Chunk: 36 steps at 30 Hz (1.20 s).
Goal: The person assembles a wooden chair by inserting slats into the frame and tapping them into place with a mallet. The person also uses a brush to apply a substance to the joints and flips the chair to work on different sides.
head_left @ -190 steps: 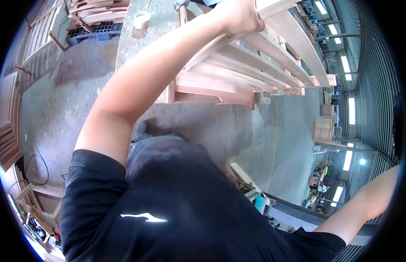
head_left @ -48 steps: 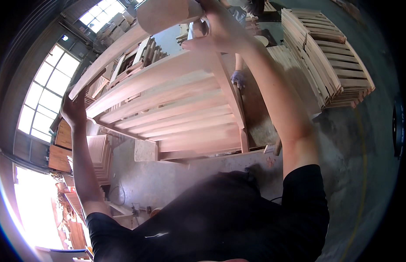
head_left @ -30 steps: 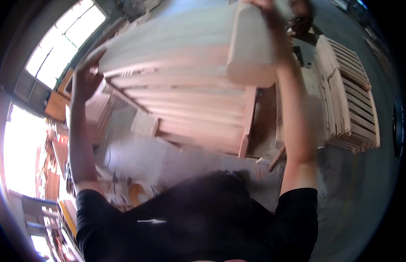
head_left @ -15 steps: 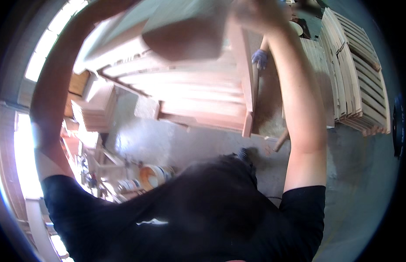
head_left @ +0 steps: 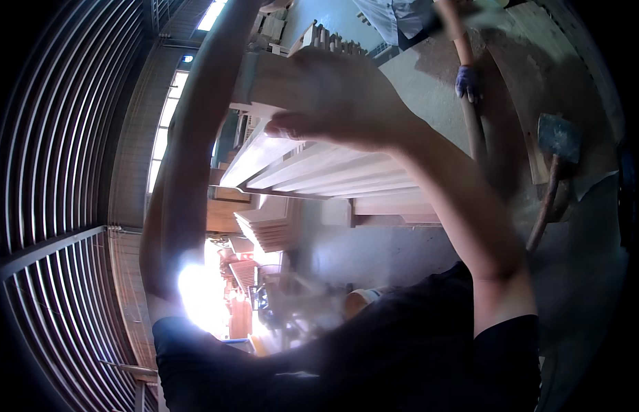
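My right hand [head_left: 343, 99] reaches up across the middle, blurred by motion. Its fingers close around a pale wooden piece [head_left: 268, 79], whose far part lies behind my left forearm [head_left: 206, 130]. That forearm rises steeply to the upper edge. Only a sliver of my left hand [head_left: 273, 5] seems to show there, and its fingers cannot be made out. Below my right hand lies a slatted wooden frame [head_left: 333, 172] with pale parallel slats.
Another person's gloved hand [head_left: 468, 84] grips a wooden handle [head_left: 475, 130]. A mallet [head_left: 558, 139] rests on the worktable [head_left: 429, 75] at right. Stacked boards [head_left: 268, 223] stand left of centre, near a slatted wall [head_left: 58, 137]. A bucket [head_left: 364, 299] is partly hidden by my body.
The view has swung left, bringing the slatted wall into sight. My right hand now shows lower and nearer the middle. The large blurred wooden panel seen overhead has left its former place.
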Each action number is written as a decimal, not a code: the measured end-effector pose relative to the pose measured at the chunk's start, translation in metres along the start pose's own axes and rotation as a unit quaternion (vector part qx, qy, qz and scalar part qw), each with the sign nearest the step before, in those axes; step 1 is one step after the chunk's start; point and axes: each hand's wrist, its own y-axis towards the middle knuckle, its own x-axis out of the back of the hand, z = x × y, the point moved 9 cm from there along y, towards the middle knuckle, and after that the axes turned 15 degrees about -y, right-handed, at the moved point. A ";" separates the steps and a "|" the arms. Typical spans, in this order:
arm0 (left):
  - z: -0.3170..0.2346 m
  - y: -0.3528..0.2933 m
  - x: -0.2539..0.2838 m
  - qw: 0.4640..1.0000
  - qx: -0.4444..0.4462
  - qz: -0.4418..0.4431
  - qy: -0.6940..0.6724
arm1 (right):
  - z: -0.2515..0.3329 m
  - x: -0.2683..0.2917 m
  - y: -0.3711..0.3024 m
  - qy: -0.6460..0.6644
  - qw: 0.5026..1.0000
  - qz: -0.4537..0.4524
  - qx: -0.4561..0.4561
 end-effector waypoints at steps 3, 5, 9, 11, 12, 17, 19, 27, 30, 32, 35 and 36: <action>-0.002 0.000 -0.001 1.000 0.013 0.002 0.001 | -0.002 -0.003 0.000 0.004 1.000 0.016 -0.011; -0.007 0.031 -0.015 1.000 -0.015 0.016 -0.016 | -0.018 0.005 0.005 -0.017 0.999 0.013 -0.026; -0.004 0.006 -0.001 1.000 0.016 0.003 -0.007 | -0.003 -0.007 0.004 0.024 0.998 0.061 -0.010; 0.002 0.004 0.001 1.000 0.015 -0.004 -0.014 | 0.000 0.000 0.002 0.035 0.996 0.084 -0.023; 0.003 0.006 0.000 1.000 0.012 -0.004 -0.016 | -0.001 0.000 0.002 0.035 0.996 0.082 -0.026; 0.006 0.013 -0.001 1.000 0.004 -0.006 -0.029 | -0.005 0.002 0.004 0.029 0.995 0.084 -0.044; 0.005 0.012 -0.001 0.999 0.002 -0.007 -0.032 | -0.003 0.002 0.003 0.024 0.995 0.080 -0.045; 0.009 0.012 0.004 0.999 0.006 -0.014 -0.039 | -0.004 0.001 0.004 0.021 0.997 0.067 -0.040; 0.011 0.010 0.006 0.999 0.008 -0.017 -0.041 | -0.004 0.001 0.005 0.014 0.997 0.064 -0.036; 0.011 0.010 0.007 0.999 0.010 -0.018 -0.042 | -0.002 0.002 0.006 -0.002 0.997 0.066 -0.031; 0.009 0.002 0.011 0.999 0.018 -0.023 -0.038 | 0.001 -0.001 0.006 0.013 0.997 0.074 -0.031; 0.008 -0.003 0.014 0.999 0.023 -0.026 -0.036 | 0.003 -0.002 0.005 0.019 0.997 0.072 -0.028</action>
